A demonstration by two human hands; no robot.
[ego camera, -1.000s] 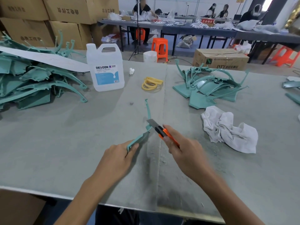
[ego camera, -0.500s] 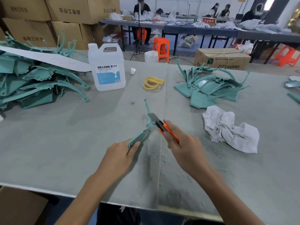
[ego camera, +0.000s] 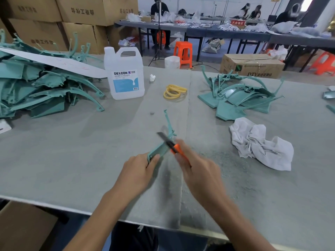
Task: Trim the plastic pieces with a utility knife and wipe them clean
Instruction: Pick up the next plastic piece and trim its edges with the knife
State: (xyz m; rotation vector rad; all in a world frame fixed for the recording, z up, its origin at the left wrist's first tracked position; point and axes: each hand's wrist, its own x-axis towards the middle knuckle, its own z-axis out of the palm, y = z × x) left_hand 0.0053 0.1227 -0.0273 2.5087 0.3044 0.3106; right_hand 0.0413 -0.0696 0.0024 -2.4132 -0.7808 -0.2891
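Observation:
My left hand (ego camera: pixel 137 171) grips the near end of a teal plastic piece (ego camera: pixel 159 149), whose thin curved arm points up and away over the table. My right hand (ego camera: pixel 199 171) holds an orange utility knife (ego camera: pixel 172 144) with the blade laid across the piece's edge, just beyond my left thumb. A crumpled white cloth (ego camera: pixel 261 144) lies to the right of my hands. One heap of teal pieces (ego camera: pixel 45 87) sits at the far left, and a smaller heap (ego camera: pixel 239 96) at the back right.
A white DEXCON jug (ego camera: pixel 125 75) and yellow rubber bands (ego camera: pixel 174 92) stand behind my hands. Plastic shavings dust the grey table (ego camera: pixel 72 160) near its front edge. Cardboard boxes (ego camera: pixel 54 24) are stacked behind. People work at far tables, with orange stools (ego camera: pixel 183 51) beside them.
The knife blade has slid along the piece's edge, now lying further left across it and blurred with motion. My left hand keeps its grip in the same place.

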